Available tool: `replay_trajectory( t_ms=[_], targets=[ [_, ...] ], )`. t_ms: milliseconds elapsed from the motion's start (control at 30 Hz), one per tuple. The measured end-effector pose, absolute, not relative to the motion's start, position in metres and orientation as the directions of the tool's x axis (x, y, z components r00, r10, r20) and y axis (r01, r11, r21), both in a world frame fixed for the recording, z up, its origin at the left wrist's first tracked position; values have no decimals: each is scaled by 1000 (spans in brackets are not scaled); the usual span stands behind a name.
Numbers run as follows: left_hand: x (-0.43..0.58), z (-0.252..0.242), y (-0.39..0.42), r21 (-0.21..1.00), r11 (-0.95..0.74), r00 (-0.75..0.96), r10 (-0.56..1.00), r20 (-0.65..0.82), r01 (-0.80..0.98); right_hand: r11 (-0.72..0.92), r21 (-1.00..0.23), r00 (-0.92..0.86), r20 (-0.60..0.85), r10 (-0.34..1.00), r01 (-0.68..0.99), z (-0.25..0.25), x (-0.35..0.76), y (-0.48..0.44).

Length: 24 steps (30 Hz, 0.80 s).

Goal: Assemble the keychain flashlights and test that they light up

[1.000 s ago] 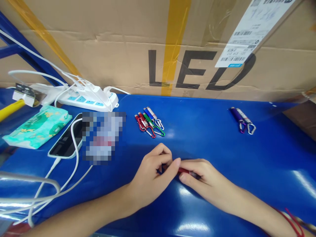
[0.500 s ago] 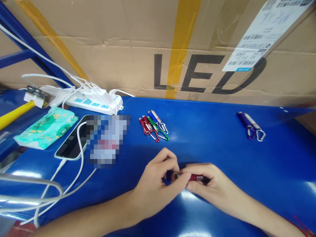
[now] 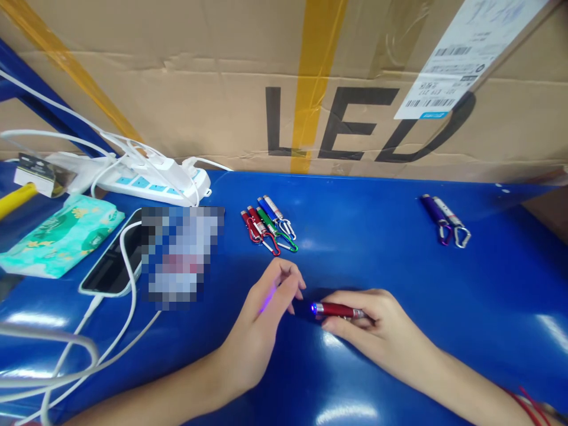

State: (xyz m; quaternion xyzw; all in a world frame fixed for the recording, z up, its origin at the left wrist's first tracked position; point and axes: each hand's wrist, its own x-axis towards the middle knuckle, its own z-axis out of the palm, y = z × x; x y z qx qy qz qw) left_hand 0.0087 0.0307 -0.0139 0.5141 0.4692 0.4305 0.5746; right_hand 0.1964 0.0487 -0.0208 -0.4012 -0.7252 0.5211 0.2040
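Observation:
My right hand is closed around a red keychain flashlight, which lies nearly level with its silver tip to the left. A blue-violet light glows at that tip. My left hand is just left of it, fingers loosely bent and apart, holding nothing; a violet streak falls across it. Beyond my left hand lies a group of similar flashlights with carabiner clips: red ones, a green one and a blue one. A purple flashlight and a silver one lie together at the right.
On the blue table, a white power strip with cables, a green tissue pack and a phone occupy the left. Beside the phone is a blurred-out item. A large cardboard box stands along the back.
My left hand has come away from the red flashlight and moved left. The flashlight's tip, covered before, now shows and glows blue-violet. The view has shifted slightly.

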Motion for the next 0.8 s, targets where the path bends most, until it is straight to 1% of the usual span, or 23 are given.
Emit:
replay_trajectory(
  t_ms=[67,167,333,500,600,800],
  targets=[
    [6,-21,34,992,105,219,972,-88,-70,147,-920,-598,-109,794,363,-22,196,49],
    [4,-25,36,983,149,244,962,-119,-108,197,-907,-608,-78,790,373,-23,195,50],
    [11,-9,37,960,217,195,964,-181,-180,285,-863,-634,-51,772,416,-20,197,48],
    [13,1,41,935,248,196,960,-202,-255,388,-840,-674,37,738,379,-18,198,46],
    [12,2,43,916,273,221,952,-213,-293,431,-816,-679,66,731,385,-20,198,46],
    [12,5,41,878,326,287,930,-231,-350,470,-780,-681,79,728,412,-23,199,46]
  ],
)
